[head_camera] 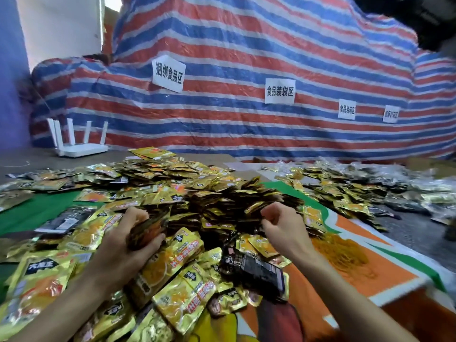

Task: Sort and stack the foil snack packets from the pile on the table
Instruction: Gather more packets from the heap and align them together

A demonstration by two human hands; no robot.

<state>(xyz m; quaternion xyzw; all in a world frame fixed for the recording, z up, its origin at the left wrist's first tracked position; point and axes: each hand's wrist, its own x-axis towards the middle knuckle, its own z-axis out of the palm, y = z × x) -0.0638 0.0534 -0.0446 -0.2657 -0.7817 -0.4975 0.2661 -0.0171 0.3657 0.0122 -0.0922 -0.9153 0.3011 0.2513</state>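
Our left forearm (61,299) comes in from the lower left and our right forearm (345,292) from the lower right, both bare and angled inward. Our left hand (123,243) grips a stack (149,230), fingers wrapped over its top and thumb pressed against its near side. Our right hand (283,225) is level with it and well apart, its fingers (270,214) curled inward. We cannot tell whether they pinch anything.
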